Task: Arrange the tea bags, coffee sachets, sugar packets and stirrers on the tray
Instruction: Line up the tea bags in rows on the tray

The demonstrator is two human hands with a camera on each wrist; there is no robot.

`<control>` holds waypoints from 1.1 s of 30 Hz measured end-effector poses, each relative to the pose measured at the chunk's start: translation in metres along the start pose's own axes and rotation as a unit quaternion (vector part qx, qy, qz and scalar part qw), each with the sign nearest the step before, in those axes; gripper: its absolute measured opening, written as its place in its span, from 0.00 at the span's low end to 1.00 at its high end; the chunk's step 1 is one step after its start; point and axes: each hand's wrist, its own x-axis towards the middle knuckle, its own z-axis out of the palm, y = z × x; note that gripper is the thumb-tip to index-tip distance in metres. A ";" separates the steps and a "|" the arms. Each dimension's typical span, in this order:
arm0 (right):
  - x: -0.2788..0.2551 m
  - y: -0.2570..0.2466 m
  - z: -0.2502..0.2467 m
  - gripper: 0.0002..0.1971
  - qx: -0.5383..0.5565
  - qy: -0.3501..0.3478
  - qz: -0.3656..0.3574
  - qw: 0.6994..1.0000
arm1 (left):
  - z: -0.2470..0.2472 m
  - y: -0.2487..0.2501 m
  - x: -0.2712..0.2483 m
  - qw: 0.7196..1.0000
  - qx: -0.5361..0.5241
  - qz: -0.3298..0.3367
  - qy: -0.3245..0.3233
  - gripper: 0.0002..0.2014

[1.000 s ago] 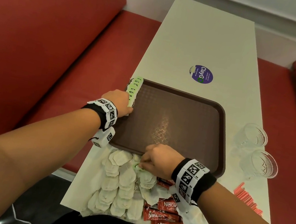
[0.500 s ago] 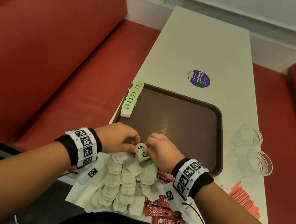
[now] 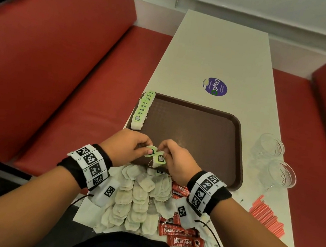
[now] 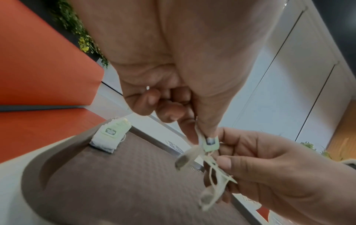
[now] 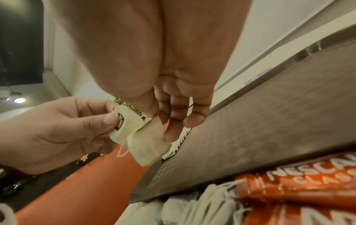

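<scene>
Both hands pinch one tea bag (image 3: 158, 158) over the tray's (image 3: 237, 155) near edge: left hand (image 3: 126, 147) on the green tag, right hand (image 3: 178, 159) on the pouch.
Tuck that string before you add it to the row (image 3: 141, 111); only your wrist views show the loose loop, head view shows the pile (image 3: 138, 200).

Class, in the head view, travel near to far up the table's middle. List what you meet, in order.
Coffee sachets → loose tea bags → held tea bag → tray → purple sticker
</scene>
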 end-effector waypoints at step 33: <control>0.054 -0.001 0.006 0.07 0.006 0.016 -0.037 0.999 | -0.029 -0.028 0.034 0.997 0.063 0.022 0.024 0.03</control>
